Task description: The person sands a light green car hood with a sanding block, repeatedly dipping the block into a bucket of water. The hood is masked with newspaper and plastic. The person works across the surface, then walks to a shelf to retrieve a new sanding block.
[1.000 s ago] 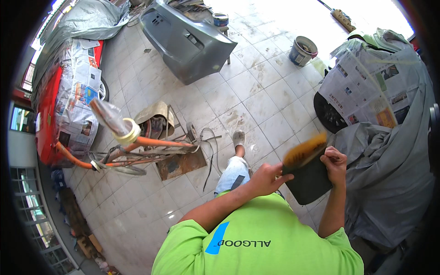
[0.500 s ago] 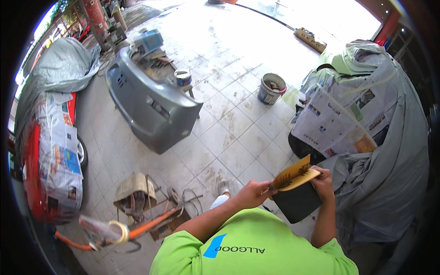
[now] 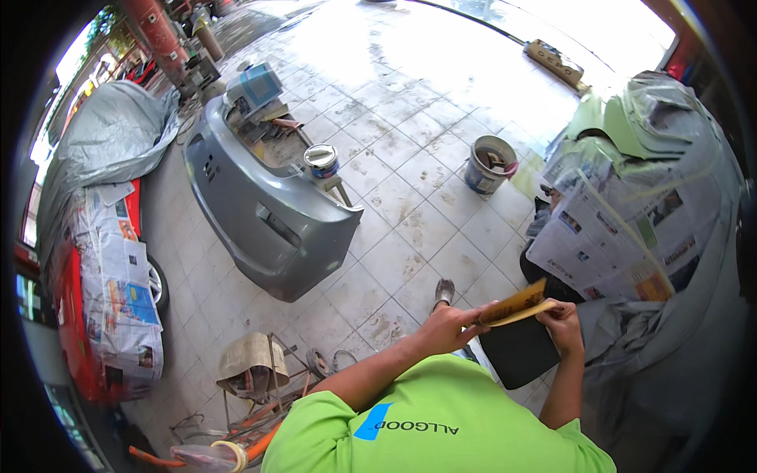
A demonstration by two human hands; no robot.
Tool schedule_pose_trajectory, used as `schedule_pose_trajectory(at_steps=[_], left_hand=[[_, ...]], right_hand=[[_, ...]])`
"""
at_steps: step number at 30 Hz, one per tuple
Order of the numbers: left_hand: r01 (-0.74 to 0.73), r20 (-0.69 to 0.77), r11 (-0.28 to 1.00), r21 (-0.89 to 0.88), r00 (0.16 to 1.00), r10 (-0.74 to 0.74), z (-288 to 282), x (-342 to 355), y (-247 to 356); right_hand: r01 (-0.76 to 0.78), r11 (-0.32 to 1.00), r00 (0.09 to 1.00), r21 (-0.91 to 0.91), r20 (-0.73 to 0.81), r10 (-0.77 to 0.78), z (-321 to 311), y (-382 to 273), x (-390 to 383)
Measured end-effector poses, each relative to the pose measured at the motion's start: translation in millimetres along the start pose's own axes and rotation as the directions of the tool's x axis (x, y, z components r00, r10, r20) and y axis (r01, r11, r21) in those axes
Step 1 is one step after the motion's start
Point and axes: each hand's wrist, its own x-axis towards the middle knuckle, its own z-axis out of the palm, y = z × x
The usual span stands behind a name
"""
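Between my two hands is sandpaper, in front of my chest at the lower right. Its dark grey face hangs down as a flat square. Yellow backing with dark print shows above it as raised, bent flaps. My left hand pinches the left end of the yellow part. With thumb and fingers my right hand grips the right edge. Both hands are closed on it, and some fingertips are hidden behind the paper. Whether it is one folded sheet or more I cannot tell.
A grey car bumper rests on a stand, with a paint can beside it. A bucket stands on the tiles. Paper-masked cars flank me: a red one left, another right. A wheeled metal frame is lower left.
The view has shifted as I move, and my foot has come forward. The yellow flaps now sit lower and more closed together, with both hands still holding the sandpaper.
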Motion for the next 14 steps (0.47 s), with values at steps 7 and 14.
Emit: schedule_pose_trajectory(at_steps=[7,14], left_hand=[[0.139,-0.137,0.982,-0.131,0.978,-0.157,-62.1,86.5,-36.4],[0.222,-0.305,0.975,-0.012,0.928,-0.215,-112.6,164.9,-73.6]], right_hand=[[0.02,0.999,0.982,-0.043,0.191,-0.011,7.8,-35.0,174.2],[-0.028,0.998,0.897,-0.064,0.438,0.053,3.3,-60.2,350.6]])
